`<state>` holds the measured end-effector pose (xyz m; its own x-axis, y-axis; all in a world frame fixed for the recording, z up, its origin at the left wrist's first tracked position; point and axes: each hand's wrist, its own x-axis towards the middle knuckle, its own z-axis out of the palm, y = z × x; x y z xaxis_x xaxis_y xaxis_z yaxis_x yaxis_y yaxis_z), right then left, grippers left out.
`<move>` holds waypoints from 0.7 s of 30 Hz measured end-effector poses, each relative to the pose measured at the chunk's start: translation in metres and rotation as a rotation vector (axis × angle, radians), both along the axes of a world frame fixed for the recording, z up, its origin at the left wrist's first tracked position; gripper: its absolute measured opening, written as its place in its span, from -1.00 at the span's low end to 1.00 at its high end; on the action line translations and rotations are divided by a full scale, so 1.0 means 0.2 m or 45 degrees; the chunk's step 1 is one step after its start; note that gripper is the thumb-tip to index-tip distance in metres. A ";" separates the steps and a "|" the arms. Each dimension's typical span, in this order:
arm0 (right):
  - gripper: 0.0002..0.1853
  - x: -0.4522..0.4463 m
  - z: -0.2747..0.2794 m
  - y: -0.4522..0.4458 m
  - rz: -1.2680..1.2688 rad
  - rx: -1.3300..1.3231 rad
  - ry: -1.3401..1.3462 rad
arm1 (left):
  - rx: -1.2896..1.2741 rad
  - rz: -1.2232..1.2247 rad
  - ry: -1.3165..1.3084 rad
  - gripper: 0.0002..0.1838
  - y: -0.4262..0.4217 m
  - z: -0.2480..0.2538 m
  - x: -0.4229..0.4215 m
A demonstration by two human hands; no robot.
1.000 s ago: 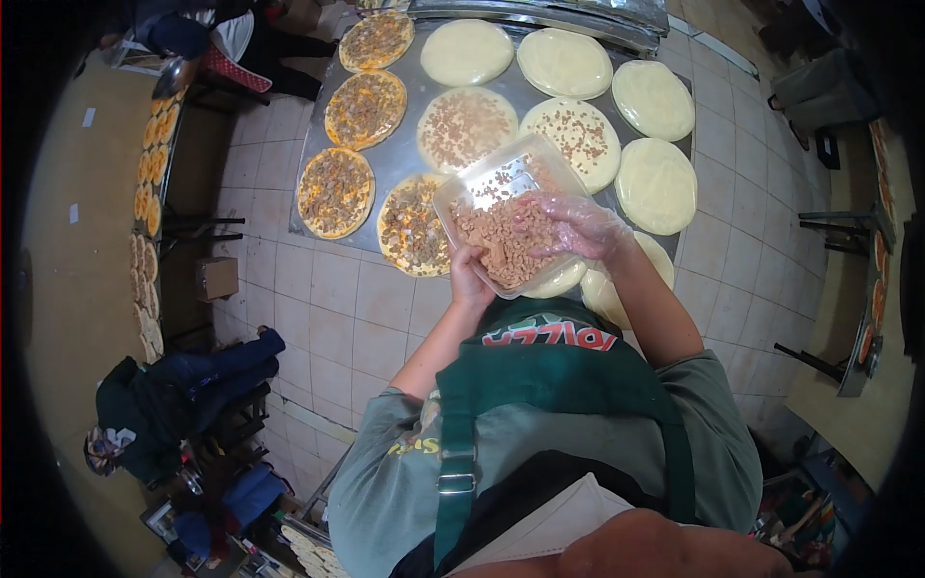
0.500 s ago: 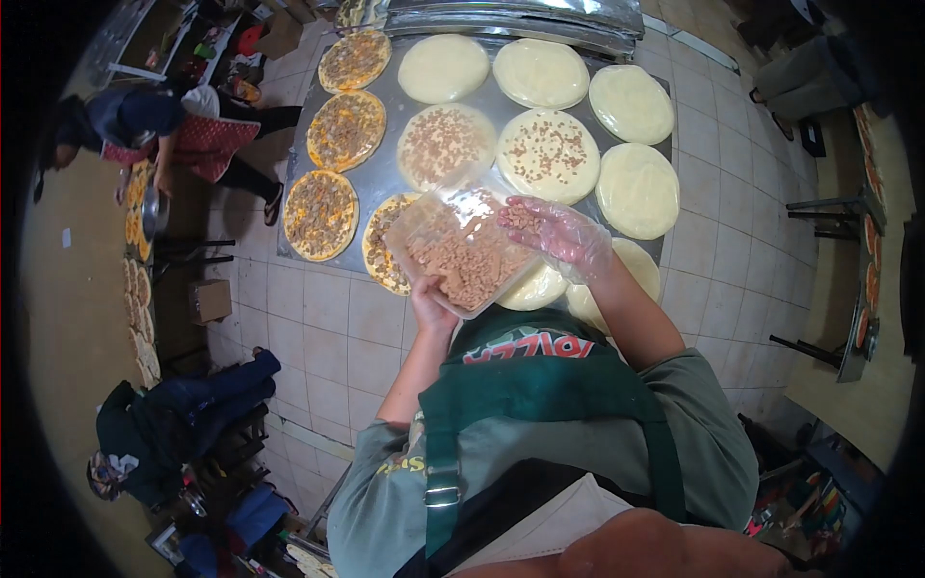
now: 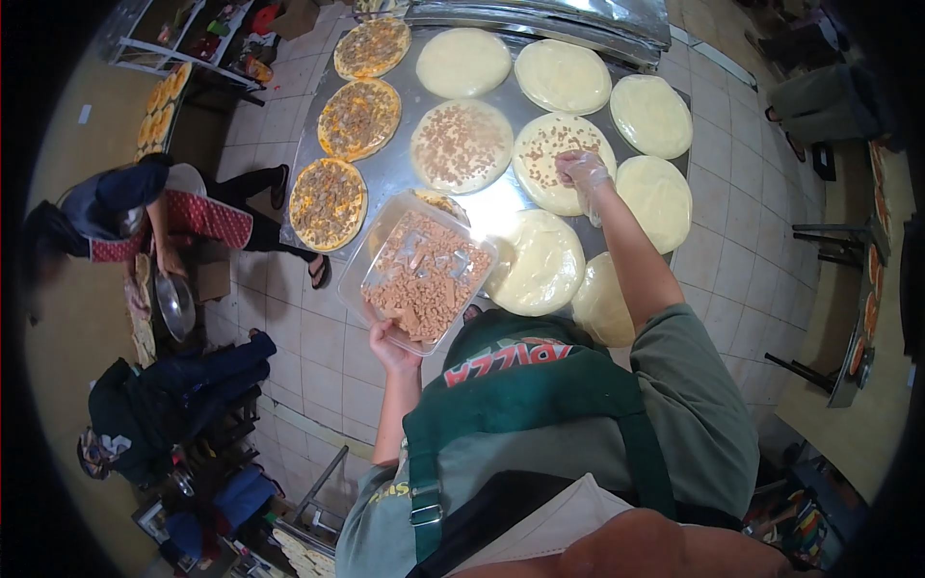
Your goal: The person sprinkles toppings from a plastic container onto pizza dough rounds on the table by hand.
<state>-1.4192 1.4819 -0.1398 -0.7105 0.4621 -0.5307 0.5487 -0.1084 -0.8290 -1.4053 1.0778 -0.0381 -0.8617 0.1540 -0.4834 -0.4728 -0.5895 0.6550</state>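
My left hand [image 3: 393,349] grips the near corner of a clear plastic tub [image 3: 354,275], tilted toward me. Pinkish-brown meat crumbles [image 3: 429,279] fill much of it. Over a pale pizza base [image 3: 541,191] at the right of the metal table is my right hand [image 3: 584,171], in a clear plastic glove. Its fingers are curled downward around crumbles, largely hidden by the hand. Some crumbles lie scattered on this base. Left of it, another pizza base [image 3: 462,146] carries more of them. The tub partly covers a topped pizza [image 3: 438,200].
Topped pizzas [image 3: 329,203] line the left side of the metal table [image 3: 405,116]. Plain bases [image 3: 535,262] lie at the front, right and back. A person in a red apron [image 3: 207,217] holds a metal bowl [image 3: 175,306] at the left; another person [image 3: 145,424] is lower left.
My right hand has moved from above the tub out over the right-hand base. The tub in my left hand has shifted left and down. The co-worker at left has moved nearer.
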 end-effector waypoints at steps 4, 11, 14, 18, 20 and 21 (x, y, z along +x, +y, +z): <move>-0.80 -0.10 -0.36 0.11 0.190 0.280 0.163 | 0.019 0.058 0.015 -0.29 -0.07 0.00 0.01; -0.72 0.09 0.01 0.16 -0.306 -0.281 0.331 | 0.031 0.080 -0.011 -0.31 -0.09 -0.01 0.02; -0.69 0.22 0.06 0.15 -0.455 -0.542 0.450 | 0.055 0.080 -0.016 -0.31 -0.09 -0.02 0.01; -0.70 0.33 0.08 0.02 -0.582 -0.618 0.321 | 0.086 0.056 -0.018 -0.31 -0.11 -0.05 0.00; -0.70 0.33 0.07 -0.06 -0.585 -0.584 0.295 | 0.084 0.056 -0.028 -0.31 -0.10 -0.02 0.00; -0.70 0.32 0.07 -0.09 -0.584 -0.553 0.267 | 0.084 0.051 -0.028 -0.31 -0.09 -0.02 -0.01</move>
